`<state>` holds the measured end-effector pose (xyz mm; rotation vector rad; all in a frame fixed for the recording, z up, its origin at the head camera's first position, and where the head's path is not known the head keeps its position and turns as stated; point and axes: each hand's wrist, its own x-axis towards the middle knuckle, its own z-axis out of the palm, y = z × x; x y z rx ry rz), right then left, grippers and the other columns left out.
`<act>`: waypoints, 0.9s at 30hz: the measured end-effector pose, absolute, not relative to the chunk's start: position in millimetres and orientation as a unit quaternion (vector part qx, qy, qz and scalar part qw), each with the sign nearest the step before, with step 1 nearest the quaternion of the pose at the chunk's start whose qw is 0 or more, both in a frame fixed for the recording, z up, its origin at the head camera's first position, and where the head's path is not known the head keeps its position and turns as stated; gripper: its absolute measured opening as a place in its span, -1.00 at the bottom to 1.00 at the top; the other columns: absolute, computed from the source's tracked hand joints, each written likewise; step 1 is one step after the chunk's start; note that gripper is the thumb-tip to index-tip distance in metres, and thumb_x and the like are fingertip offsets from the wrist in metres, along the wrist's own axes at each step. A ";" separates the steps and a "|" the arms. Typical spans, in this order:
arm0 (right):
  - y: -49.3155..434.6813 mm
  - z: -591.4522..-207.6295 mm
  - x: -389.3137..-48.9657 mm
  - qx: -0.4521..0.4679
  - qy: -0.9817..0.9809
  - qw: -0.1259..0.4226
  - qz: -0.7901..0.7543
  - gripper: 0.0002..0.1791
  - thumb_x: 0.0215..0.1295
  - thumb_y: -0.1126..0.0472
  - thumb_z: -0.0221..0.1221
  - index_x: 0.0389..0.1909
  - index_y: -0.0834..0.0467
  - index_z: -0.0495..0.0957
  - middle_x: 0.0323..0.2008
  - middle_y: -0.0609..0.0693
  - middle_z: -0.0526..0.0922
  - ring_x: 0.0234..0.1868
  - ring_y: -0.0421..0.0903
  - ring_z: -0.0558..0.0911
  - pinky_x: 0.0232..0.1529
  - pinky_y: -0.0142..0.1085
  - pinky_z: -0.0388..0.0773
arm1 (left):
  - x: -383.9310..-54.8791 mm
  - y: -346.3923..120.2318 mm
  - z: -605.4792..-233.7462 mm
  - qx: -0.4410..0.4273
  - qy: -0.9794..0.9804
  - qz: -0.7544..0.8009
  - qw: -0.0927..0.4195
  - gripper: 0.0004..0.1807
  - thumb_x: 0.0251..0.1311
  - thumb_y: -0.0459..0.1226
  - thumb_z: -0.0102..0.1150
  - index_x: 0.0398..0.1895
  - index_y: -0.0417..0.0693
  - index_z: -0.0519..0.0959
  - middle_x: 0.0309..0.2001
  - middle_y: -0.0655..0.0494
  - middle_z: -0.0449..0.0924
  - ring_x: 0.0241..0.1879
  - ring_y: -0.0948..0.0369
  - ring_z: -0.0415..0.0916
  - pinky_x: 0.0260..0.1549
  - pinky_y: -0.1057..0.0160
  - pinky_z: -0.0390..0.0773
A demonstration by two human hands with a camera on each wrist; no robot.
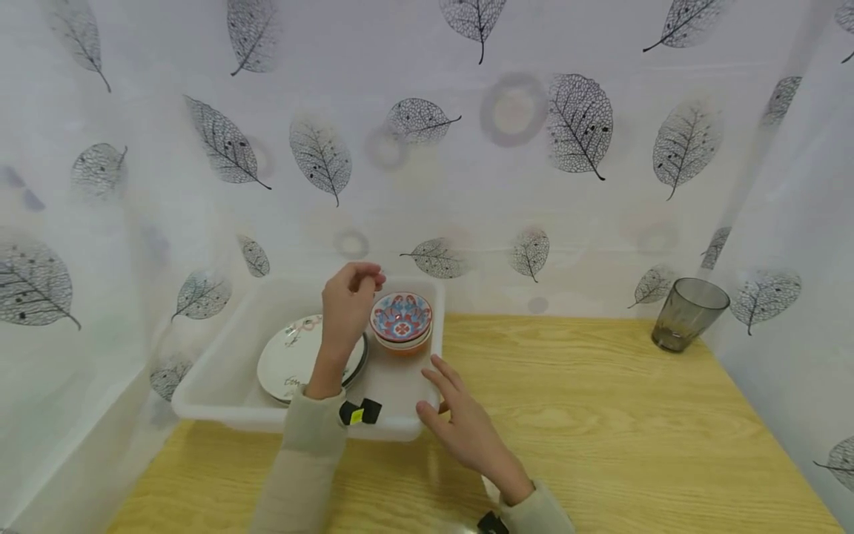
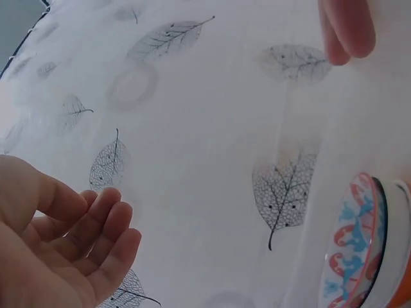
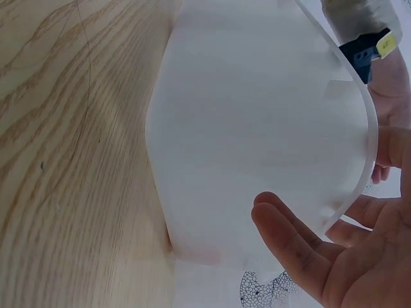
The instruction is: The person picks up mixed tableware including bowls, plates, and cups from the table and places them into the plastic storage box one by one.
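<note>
A white plastic tub (image 1: 220, 415) holds a stack of plates (image 1: 283, 363) and a small stack of bowls (image 1: 402, 317), the top bowl patterned in red and blue. Above the tub, just left of the bowls, hovers my left hand (image 1: 348, 304); its fingers are loosely bent with nothing between them, as the left wrist view also shows. My right hand (image 1: 460, 419) is at the tub's right rim, fingers spread. In the right wrist view, some of its fingers (image 3: 292, 240) lie along the outer wall and others pass behind the rim.
A grey tinted glass (image 1: 690, 315) stands at the back right of the wood-grain table (image 1: 600, 415). A white curtain with leaf prints (image 1: 414, 200) hangs behind the table and along both sides, close to the tub's back.
</note>
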<state>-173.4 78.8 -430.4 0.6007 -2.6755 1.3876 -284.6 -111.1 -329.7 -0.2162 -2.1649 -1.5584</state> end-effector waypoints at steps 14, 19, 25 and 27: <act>79.5 -430.8 -172.3 0.196 -0.868 0.035 0.455 -0.40 0.48 -0.05 0.07 0.42 0.13 0.31 0.54 -0.03 0.11 -0.20 -0.13 0.62 -0.37 -0.41 0.54 | -234.7 -101.0 -344.7 -0.069 -0.783 -0.570 0.238 -0.79 0.38 -0.39 0.01 -0.08 -0.19 0.64 -0.22 0.02 0.69 -0.19 0.19 0.62 -0.16 0.30 0.59; 80.3 -432.5 -172.4 0.200 -0.861 0.026 0.467 -0.41 0.49 -0.04 0.07 0.43 0.12 0.31 0.54 -0.02 0.10 -0.20 -0.10 0.63 -0.36 -0.40 0.55 | -223.2 -94.4 -354.4 -0.071 -0.777 -0.578 0.238 -0.81 0.37 -0.41 0.02 -0.11 -0.24 0.64 -0.23 0.00 0.68 -0.20 0.19 0.62 -0.20 0.37 0.58; 80.3 -433.1 -174.8 0.211 -0.856 0.013 0.472 -0.38 0.51 -0.04 0.02 0.48 0.11 0.23 0.55 0.05 0.06 -0.18 -0.08 0.62 -0.32 -0.38 0.55 | -221.7 -87.9 -360.6 -0.098 -0.773 -0.573 0.255 -0.82 0.35 -0.44 0.03 -0.16 -0.22 0.65 -0.27 0.01 0.68 -0.21 0.18 0.64 -0.20 0.34 0.62; 80.7 -432.5 -174.9 0.212 -0.855 0.014 0.474 -0.37 0.52 -0.03 0.03 0.50 0.11 0.20 0.55 0.05 0.05 -0.18 -0.09 0.62 -0.31 -0.38 0.55 | -221.8 -86.6 -361.6 -0.102 -0.771 -0.573 0.258 -0.82 0.34 -0.45 0.04 -0.17 -0.21 0.64 -0.28 0.01 0.68 -0.22 0.18 0.64 -0.21 0.33 0.63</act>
